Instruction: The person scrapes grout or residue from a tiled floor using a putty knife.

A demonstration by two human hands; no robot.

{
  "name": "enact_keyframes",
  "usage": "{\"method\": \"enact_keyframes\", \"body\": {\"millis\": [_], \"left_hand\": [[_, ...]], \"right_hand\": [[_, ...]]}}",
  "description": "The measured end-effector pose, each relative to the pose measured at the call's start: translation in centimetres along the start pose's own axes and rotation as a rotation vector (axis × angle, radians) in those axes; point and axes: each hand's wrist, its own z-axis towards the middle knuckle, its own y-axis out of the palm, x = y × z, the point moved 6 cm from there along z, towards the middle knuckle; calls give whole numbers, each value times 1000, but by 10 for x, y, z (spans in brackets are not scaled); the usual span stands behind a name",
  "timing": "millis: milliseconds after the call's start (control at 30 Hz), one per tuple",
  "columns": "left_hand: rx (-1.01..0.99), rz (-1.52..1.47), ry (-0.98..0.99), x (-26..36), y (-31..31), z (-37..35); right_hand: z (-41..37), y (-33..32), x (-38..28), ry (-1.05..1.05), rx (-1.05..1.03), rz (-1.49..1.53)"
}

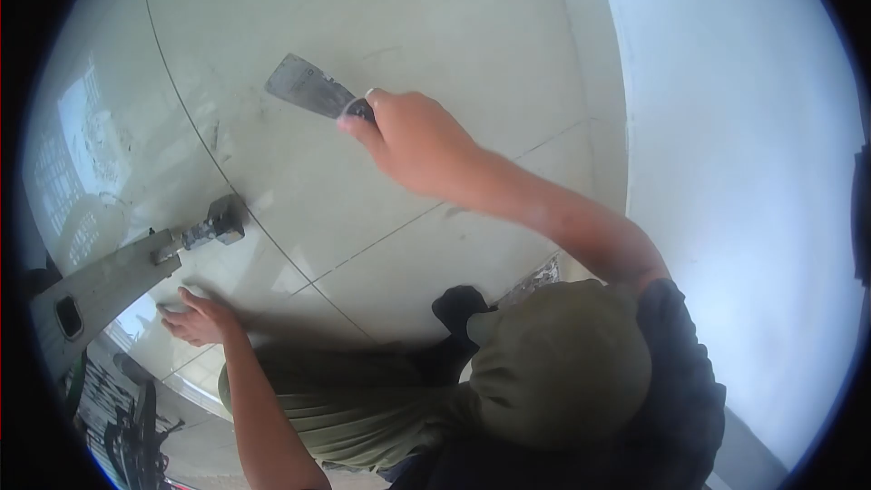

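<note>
My right hand (408,138) is closed around the dark handle of a metal scraper (311,86). The scraper's wide, worn blade points to the upper left above the tiled floor (435,27). My left hand (197,318) is at the lower left with its fingers spread and nothing in it, low over or on the tiles; contact cannot be made out. Just above it lies the metal leg (100,290) of some frame, ending in a threaded foot (224,220).
A pale wall (735,172) rises along the right side. My knees in olive trousers (562,363) and a dark shoe (460,308) are at the bottom. Several dark objects (127,417) stand at the lower left. Thin joints cross the tiles.
</note>
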Motion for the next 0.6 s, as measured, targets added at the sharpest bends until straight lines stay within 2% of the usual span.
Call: {"method": "enact_keyframes", "body": {"millis": [33, 67, 133, 167, 233, 300, 333, 400, 433, 500, 567, 600], "left_hand": [[3, -8, 2, 2, 1, 0], [3, -8, -6, 2, 3, -1], [-10, -1, -30, 0, 1, 0], [-7, 5, -38, -2, 1, 1], [-13, 4, -14, -1, 1, -1], [-23, 7, -22, 0, 2, -1], [-16, 3, -26, 0, 2, -1], [-16, -12, -20, -2, 3, 0], [-15, 2, -22, -5, 5, 1], [-7, -7, -28, -5, 7, 1], [-15, 25, -28, -6, 5, 1], [-14, 38, -26, -6, 5, 1]], "right_hand": [[-16, -5, -11, -110, 230, -102], [-34, -1, -19, -114, 235, -99], [-81, -1, -58, -532, 378, -438], [-83, -9, -59, -541, 371, -435], [-86, -36, -62, -461, 454, -664], [-97, -78, -67, -283, 448, -604], [-101, -91, -74, -283, 456, -609], [-119, -123, -85, -322, 696, -397], [-119, -124, -77, -315, 707, -405], [-96, -119, -39, -216, 652, -504], [-70, -113, 21, 10, 574, -498], [-63, -110, 58, 56, 581, -440]]}}
